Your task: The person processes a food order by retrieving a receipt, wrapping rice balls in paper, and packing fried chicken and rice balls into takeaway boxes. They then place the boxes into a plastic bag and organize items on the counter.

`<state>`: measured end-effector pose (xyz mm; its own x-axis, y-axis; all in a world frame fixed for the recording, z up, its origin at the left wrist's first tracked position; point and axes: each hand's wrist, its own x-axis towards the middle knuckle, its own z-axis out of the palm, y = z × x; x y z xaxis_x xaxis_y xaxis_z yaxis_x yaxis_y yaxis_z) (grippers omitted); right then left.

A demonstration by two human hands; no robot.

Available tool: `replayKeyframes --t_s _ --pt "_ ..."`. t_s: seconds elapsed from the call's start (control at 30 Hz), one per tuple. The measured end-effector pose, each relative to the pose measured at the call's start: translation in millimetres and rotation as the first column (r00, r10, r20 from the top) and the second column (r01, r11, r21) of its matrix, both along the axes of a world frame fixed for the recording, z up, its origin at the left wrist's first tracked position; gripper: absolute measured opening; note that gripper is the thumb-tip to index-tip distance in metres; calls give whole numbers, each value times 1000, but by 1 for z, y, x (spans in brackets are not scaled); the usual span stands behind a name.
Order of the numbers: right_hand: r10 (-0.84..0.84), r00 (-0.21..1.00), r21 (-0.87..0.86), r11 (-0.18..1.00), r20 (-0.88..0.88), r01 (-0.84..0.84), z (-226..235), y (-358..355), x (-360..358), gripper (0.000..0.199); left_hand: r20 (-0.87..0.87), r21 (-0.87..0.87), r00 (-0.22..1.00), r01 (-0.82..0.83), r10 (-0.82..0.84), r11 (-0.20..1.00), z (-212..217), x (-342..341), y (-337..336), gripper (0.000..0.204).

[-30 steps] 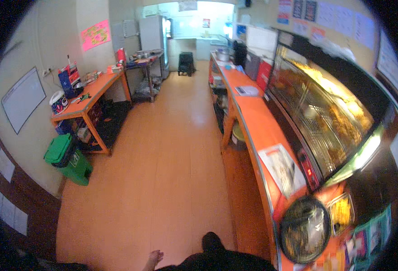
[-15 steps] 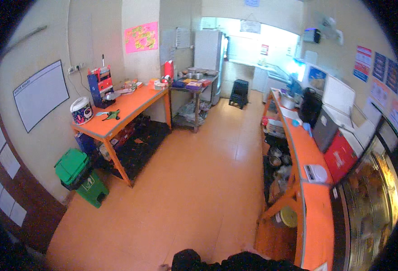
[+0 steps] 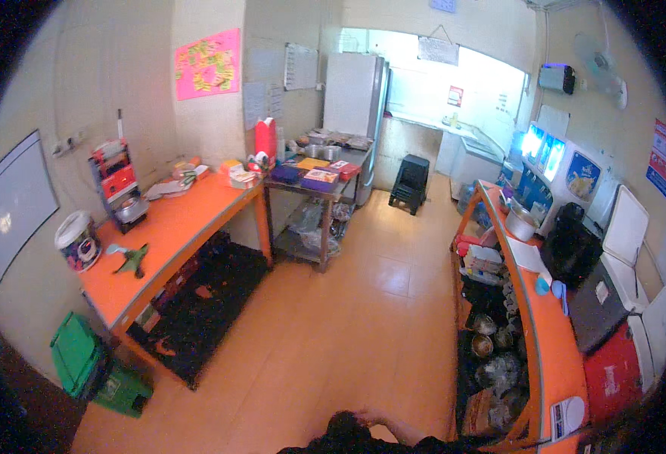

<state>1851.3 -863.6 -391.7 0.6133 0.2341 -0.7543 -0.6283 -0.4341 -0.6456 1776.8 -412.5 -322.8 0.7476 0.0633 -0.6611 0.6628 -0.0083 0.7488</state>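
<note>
No hands are seen in the head view, so the fingers' state cannot be told; nothing is held, and the orange surface point(image 3: 174, 227) at left lies untouched.

Person's body showing only at the lower edge: a dark garment point(image 3: 363, 446), black or near-black, plain, with no markings showing; no sleeves showing.
</note>
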Motion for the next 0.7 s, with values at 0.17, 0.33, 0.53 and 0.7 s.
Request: replayKeyframes --t_s 0.17,0.33,0.53,0.7 --pt "-689 668 194 641 -281 743 17 -101 89 33 220 362 903 276 -369 890 7 290 -89 22" --pt "-753 655 143 657 62 741 70 -209 313 18 334 -120 942 53 -10 991 37 523 -189 34" --pt "-318 644 -62 867 696 494 196 -219 684 31 244 -183 969 5 40 983 102 660 -280 33" --pt "219 313 -348 819 924 456 300 -174 953 24 357 -152 933 1 53 988 165 795 -332 24"
